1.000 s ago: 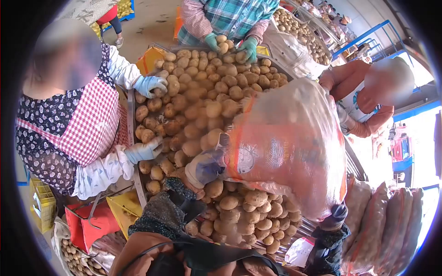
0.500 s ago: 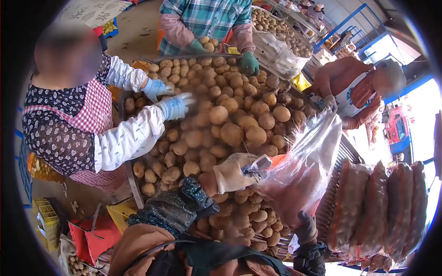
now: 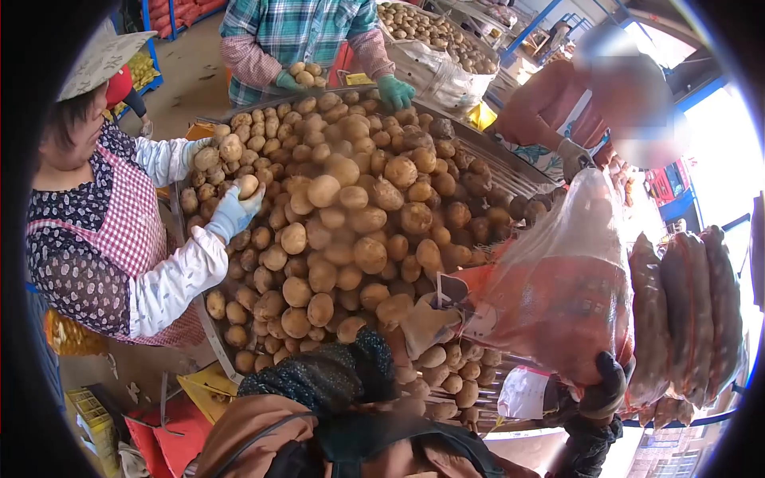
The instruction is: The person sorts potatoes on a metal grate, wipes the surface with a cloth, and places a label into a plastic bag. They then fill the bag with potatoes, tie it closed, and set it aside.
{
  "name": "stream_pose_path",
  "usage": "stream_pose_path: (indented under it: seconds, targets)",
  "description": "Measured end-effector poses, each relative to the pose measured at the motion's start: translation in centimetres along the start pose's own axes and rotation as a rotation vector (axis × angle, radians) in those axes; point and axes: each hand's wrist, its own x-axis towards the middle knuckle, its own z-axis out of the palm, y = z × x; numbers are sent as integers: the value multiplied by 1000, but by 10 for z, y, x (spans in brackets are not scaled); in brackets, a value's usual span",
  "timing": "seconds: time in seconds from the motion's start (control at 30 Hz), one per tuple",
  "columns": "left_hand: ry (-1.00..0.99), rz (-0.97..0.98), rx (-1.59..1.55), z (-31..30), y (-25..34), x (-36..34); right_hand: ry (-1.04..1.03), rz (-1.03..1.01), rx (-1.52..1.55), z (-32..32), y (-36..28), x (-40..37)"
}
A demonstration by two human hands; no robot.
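Note:
A wide table is heaped with brown potatoes. My left hand, in a pale glove, is closed on the near left edge of a translucent white and red mesh bag. Dark glove fingers of my right hand grip the lower right part of that bag. The bag hangs over the slatted right side of the table, and a co-worker's gloved hand is at its top.
A co-worker in a checked apron holds potatoes at the left. Across the table, another in plaid holds several. Filled mesh bags stand at the right. A white paper lies near the bag.
The bag and my hands have shifted right in view, and the bag is spread wider. The left co-worker's hands have drawn back and now hold potatoes. The view has shifted.

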Motion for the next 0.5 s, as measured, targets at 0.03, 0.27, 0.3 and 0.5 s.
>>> stream_pose_path:
  seconds: [0.03,0.27,0.3,0.5]
  targets:
    - [-6,-12,1,5,0,0,5,11,-6,-3,-3,4]
    - [-428,-180,-632,1,-11,22,-347,86,19,52,-63,98]
    - [-466,-229,-728,-4,-9,26,-415,246,288,67,-70,114]
    - [-286,-115,-659,-43,12,59,-646,7,136,141,-103,188]
